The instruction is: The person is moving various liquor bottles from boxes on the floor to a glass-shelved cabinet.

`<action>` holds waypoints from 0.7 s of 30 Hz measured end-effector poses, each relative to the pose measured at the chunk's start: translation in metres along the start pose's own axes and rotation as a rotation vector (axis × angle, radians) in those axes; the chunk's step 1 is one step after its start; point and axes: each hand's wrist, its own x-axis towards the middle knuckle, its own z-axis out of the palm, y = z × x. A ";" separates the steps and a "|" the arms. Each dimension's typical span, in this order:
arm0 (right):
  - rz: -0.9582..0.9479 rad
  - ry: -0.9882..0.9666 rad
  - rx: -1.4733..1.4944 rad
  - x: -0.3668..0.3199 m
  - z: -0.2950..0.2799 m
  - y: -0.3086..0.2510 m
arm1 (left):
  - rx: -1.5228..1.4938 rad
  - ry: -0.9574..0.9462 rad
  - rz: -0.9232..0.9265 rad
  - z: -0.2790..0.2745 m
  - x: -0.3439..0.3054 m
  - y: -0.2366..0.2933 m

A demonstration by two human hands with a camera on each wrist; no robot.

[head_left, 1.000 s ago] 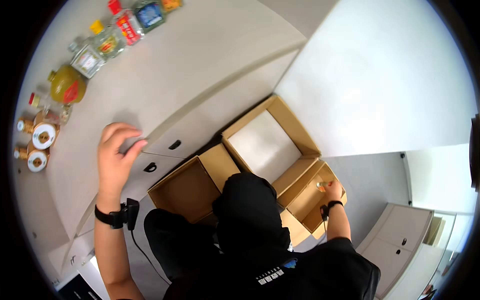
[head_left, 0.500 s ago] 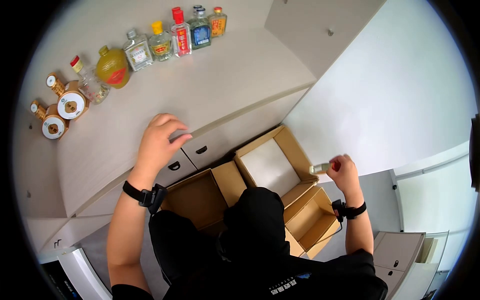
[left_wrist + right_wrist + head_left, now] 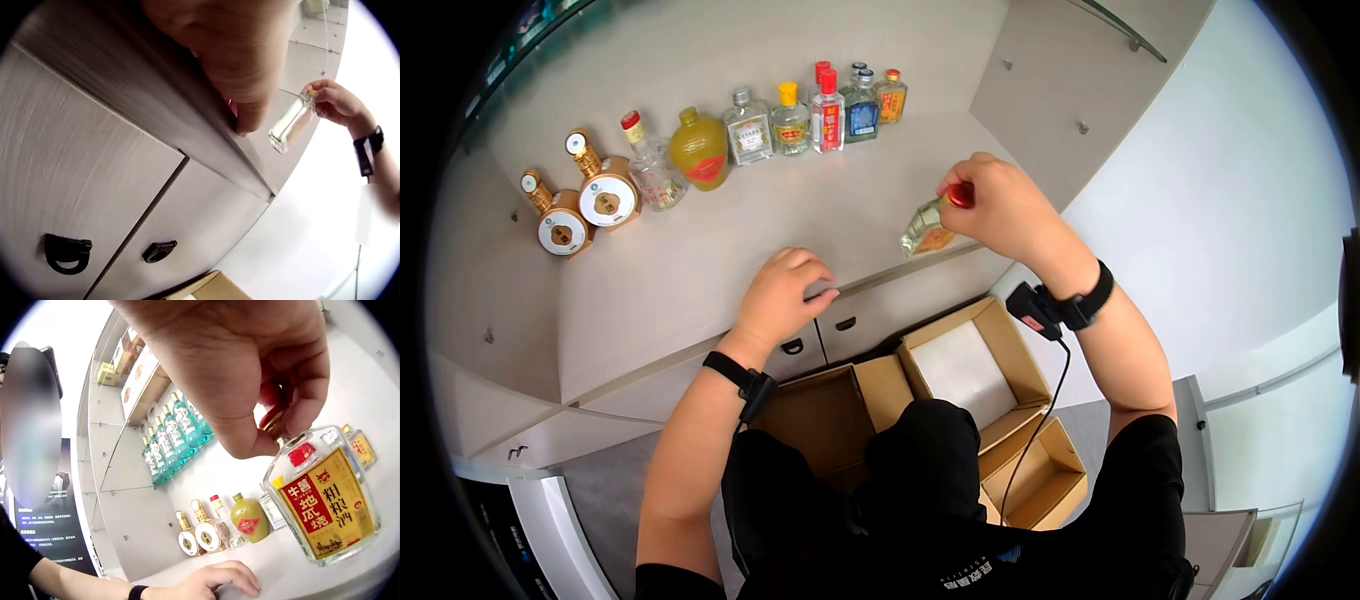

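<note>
A small clear glass bottle point(image 3: 927, 228) with a red cap and a yellow-and-red label hangs tilted from my right hand point(image 3: 1010, 215), whose fingers pinch it at the cap. The right wrist view shows the bottle point(image 3: 325, 494) close up, thumb and fingers round its neck. It is over the front part of the counter point(image 3: 800, 215). At the counter's front edge my left hand point(image 3: 782, 298) rests with loosely bent fingers and holds nothing; in the left wrist view this hand point(image 3: 234, 56) lies along the edge.
Small bottles stand in a row along the back, among them a green-yellow one point(image 3: 699, 150) and a red-capped one point(image 3: 828, 115). Cardboard boxes point(image 3: 885, 390) lie below the counter. Teal bottles point(image 3: 181, 428) stand on a glass shelf.
The right hand has risen from the cardboard box and swung over the counter with the bottle. The left hand has stayed near the counter edge. The head view has shifted, showing more of the back row.
</note>
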 end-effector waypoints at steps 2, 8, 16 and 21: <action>-0.005 0.005 -0.003 0.020 0.007 0.000 | 0.013 -0.016 -0.011 0.000 -0.001 -0.001; 0.095 -0.111 -0.045 0.059 0.019 -0.001 | 0.012 0.029 0.024 0.002 0.000 -0.002; 0.103 -0.176 -0.025 0.075 0.040 0.014 | 0.010 0.030 0.022 0.002 -0.001 -0.001; 0.102 -0.146 -0.009 0.077 0.045 0.017 | 0.005 0.022 0.018 0.001 0.000 0.000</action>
